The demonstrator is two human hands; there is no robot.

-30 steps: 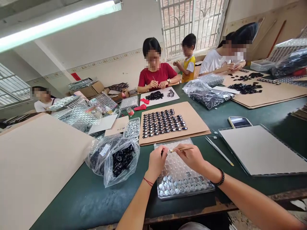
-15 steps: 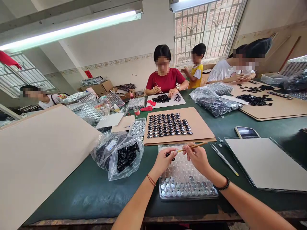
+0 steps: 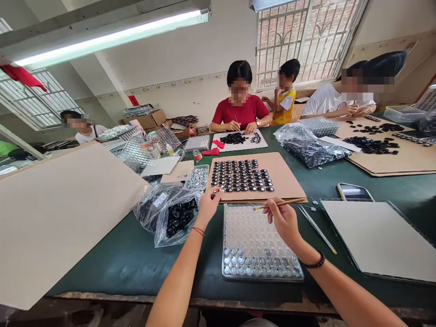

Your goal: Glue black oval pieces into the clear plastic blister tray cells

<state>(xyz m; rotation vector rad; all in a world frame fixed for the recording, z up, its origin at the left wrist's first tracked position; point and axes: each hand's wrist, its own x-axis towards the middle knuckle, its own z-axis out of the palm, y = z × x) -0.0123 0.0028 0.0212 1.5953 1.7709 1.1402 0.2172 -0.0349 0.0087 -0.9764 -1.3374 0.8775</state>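
My left hand (image 3: 208, 205) reaches forward to the near left corner of a brown cardboard sheet (image 3: 285, 177) covered with rows of black oval pieces (image 3: 241, 177). Its fingertips pinch a small black piece there. My right hand (image 3: 282, 218) hovers over a clear plastic blister tray (image 3: 254, 236) and grips a thin wooden stick (image 3: 281, 203) that points left. The tray's nearest rows hold small silvery round pieces (image 3: 259, 265); its other pockets are bare.
A plastic bag of black pieces (image 3: 173, 215) lies left of the tray, and a big cardboard sheet (image 3: 57, 213) further left. Tweezers (image 3: 316, 229), a phone (image 3: 354, 191) and a white board (image 3: 381, 234) lie to the right. Several people work across the green table (image 3: 112, 268).
My left hand has left the spot beside the stick over the tray and moved forward and left to the cardboard sheet's corner. The right hand stays over the tray with the stick. The camera tilted up.
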